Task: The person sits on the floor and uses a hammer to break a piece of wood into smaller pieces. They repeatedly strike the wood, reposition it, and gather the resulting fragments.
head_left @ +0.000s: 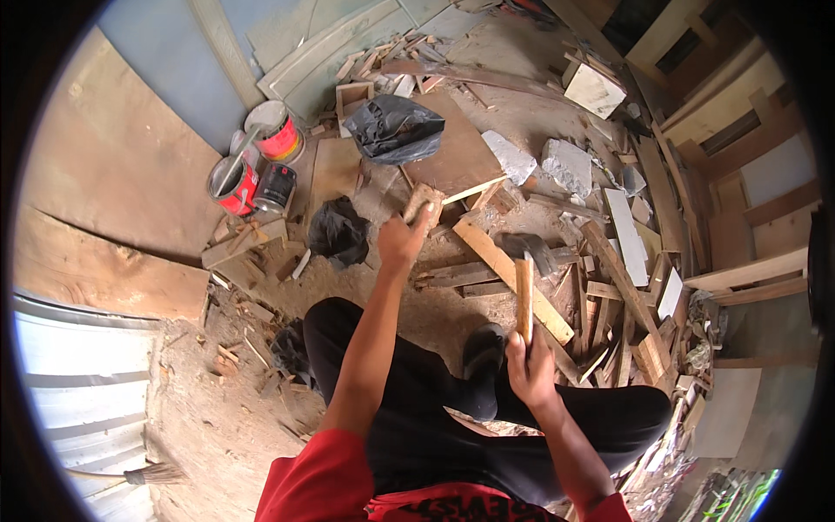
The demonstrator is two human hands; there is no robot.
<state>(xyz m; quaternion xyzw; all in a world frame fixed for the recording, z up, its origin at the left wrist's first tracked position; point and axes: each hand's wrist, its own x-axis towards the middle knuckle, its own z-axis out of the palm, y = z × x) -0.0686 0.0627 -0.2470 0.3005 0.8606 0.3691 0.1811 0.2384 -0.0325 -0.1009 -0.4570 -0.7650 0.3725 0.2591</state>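
Observation:
My left hand (404, 239) reaches forward and is closed on a small tan-brown block (424, 199), whose exact kind I cannot make out. A thin pale wooden strip (475, 190) lies just right of that block, beside a brown board (461, 148). Nearer to me, above my right knee, my right hand (531, 370) grips the lower end of a short wooden piece (524, 296). This piece points upward and has a pale edge along its right side. A long yellowish plank (513, 280) lies on the ground behind it.
One black plastic bag (396, 129) rests on the board, another black bag (337, 232) left of my forearm. Red paint cans (233, 186) and a dark can (276, 188) stand at left. Scrap wood (609, 313) and broken concrete (567, 167) crowd the right. A broom (155, 474) lies lower left.

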